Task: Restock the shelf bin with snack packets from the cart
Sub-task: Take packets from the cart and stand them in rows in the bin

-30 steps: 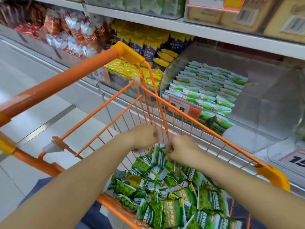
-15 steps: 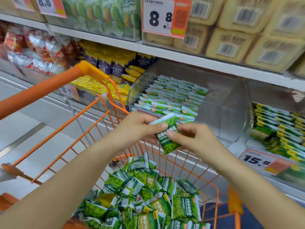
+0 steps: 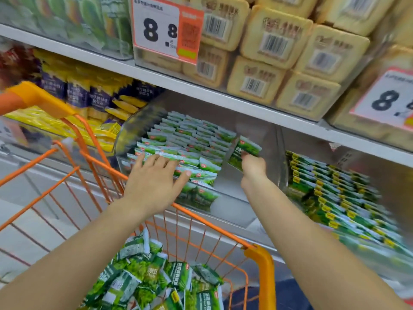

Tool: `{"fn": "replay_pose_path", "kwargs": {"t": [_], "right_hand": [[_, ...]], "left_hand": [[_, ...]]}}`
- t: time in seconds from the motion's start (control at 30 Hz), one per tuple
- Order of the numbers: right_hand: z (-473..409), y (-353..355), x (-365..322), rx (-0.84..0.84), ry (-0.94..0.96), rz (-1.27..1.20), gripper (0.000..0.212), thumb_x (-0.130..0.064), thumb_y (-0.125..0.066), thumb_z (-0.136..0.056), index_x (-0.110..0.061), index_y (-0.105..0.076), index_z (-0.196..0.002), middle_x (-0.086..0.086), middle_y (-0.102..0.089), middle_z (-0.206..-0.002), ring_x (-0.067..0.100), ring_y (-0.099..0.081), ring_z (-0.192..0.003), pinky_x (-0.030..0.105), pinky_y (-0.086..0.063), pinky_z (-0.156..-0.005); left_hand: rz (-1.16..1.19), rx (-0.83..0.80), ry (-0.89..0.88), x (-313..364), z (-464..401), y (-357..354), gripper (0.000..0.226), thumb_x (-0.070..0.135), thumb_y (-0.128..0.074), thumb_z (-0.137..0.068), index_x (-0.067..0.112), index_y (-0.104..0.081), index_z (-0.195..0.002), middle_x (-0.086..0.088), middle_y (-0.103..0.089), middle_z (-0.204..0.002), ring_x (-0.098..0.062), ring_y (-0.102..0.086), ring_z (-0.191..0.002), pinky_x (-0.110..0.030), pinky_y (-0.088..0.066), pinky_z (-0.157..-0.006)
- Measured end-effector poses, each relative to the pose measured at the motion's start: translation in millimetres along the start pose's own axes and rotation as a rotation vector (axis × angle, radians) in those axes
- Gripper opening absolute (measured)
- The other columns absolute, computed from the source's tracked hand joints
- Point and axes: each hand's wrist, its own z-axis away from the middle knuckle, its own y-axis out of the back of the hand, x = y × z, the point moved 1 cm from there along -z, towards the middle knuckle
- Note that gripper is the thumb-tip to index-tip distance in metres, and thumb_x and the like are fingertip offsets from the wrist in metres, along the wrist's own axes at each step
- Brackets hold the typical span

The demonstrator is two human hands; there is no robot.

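Packet is pinched in the right hand, over the bare side of the bin, likely to fill that gap | left hand, fingers spread flat, rests on the bin's rows, maybe to keep them tidy | cart sits just below the bin, so more packets are near

- One head-worn view, looking forward and down, close over the orange cart.
- It faces the shelf bin at arm's reach.
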Motion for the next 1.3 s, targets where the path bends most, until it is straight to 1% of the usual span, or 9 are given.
{"fn": "replay_pose_path", "kwargs": {"t": [0.07,0.17,0.27,0.37,0.53,0.93,1.07,1.17,1.3], "right_hand": [[-13.5,-10.8,7.9,0.080,-0.027,0.267,0.020,-0.003,-0.029,-0.102,-0.012,-0.047,-0.100,0.004,-0.035,-0.076,0.012,-0.036,-0.065,0.021,-0.034,-0.068],[-41.4,-21.3,5.2,-0.005,0.003,0.312,0.029,-0.013,-0.035,-0.103,-0.010,-0.046,-0.129,0.004,-0.050,-0.109,0.004,-0.046,-0.072,0.008,-0.042,-0.053],[-62.8,-25.7,1.5,0.112,0.050,0.498,0.032,-0.013,-0.038,-0.102,0.002,-0.050,-0.129,0.014,-0.054,-0.131,0.023,-0.057,-0.111,0.026,-0.041,-0.074],[-73.1,-24.9,2.8,0.147,0.123,0.626,0.031,-0.011,-0.043,-0.100,0.004,-0.054,-0.124,0.018,-0.058,-0.128,0.027,-0.058,-0.109,0.031,-0.040,-0.078],[-88.7,-31.0,16.7,0.199,0.248,0.906,0.030,-0.012,-0.044,-0.099,0.001,-0.053,-0.124,0.021,-0.048,-0.135,0.030,-0.044,-0.125,0.034,-0.038,-0.096],[-101.4,-32.6,22.1,0.226,0.331,0.673,0.033,-0.002,-0.043,-0.096,-0.004,-0.059,-0.125,0.021,-0.060,-0.125,0.033,-0.056,-0.115,0.033,-0.044,-0.090],[-98.9,-37.8,25.5,0.218,0.339,0.519,0.041,-0.006,-0.040,-0.099,-0.007,-0.038,-0.140,0.019,-0.054,-0.133,0.033,-0.052,-0.120,0.031,-0.040,-0.088],[-100.1,-37.2,25.6,0.248,0.377,0.477,0.039,-0.005,-0.038,-0.098,-0.009,-0.039,-0.138,0.019,-0.058,-0.125,0.034,-0.055,-0.113,0.025,-0.037,-0.075],[-102.6,-39.6,27.1,0.168,0.399,0.624,0.045,-0.001,-0.038,-0.095,-0.010,-0.041,-0.139,0.018,-0.058,-0.127,0.035,-0.054,-0.116,0.035,-0.042,-0.088]], "left_hand": [[-0.002,0.044,-0.016,-2.3,1.3,-3.7,0.078,0.065,-0.003,-0.090,0.024,-0.050,-0.138,-0.001,-0.054,-0.137,-0.024,-0.038,-0.135,-0.048,-0.018,-0.116],[0.024,0.095,-0.014,-1.7,2.0,-5.2,0.074,0.063,-0.011,-0.092,0.021,-0.060,-0.129,-0.003,-0.062,-0.126,-0.026,-0.048,-0.127,-0.047,-0.025,-0.112],[0.029,0.094,-0.011,-0.6,1.4,-5.1,0.070,0.061,-0.017,-0.093,0.019,-0.065,-0.122,-0.004,-0.066,-0.119,-0.028,-0.053,-0.121,-0.046,-0.033,-0.106],[0.018,0.100,-0.004,-0.6,-0.1,-6.0,0.069,0.060,-0.019,-0.092,0.018,-0.066,-0.120,-0.005,-0.067,-0.116,-0.029,-0.054,-0.120,-0.044,-0.038,-0.103],[0.014,0.098,0.013,1.2,-0.7,-4.9,0.071,0.060,-0.016,-0.091,0.019,-0.066,-0.121,-0.004,-0.066,-0.119,-0.028,-0.051,-0.124,-0.044,-0.036,-0.104],[0.006,0.104,0.023,1.9,1.4,-3.4,0.068,0.060,-0.019,-0.091,0.020,-0.066,-0.120,-0.001,-0.066,-0.120,-0.027,-0.051,-0.125,-0.043,-0.037,-0.103],[0.011,0.107,0.025,2.3,0.5,-3.2,0.066,0.058,-0.022,-0.091,0.019,-0.067,-0.118,-0.003,-0.068,-0.116,-0.028,-0.054,-0.122,-0.043,-0.039,-0.100],[0.011,0.098,0.026,2.5,0.6,-2.2,0.066,0.058,-0.022,-0.091,0.019,-0.068,-0.117,-0.002,-0.068,-0.116,-0.027,-0.054,-0.121,-0.043,-0.039,-0.100],[0.023,0.098,0.023,3.0,0.6,-1.5,0.065,0.058,-0.022,-0.091,0.019,-0.068,-0.116,-0.002,-0.068,-0.115,-0.027,-0.055,-0.120,-0.042,-0.039,-0.100]]}}
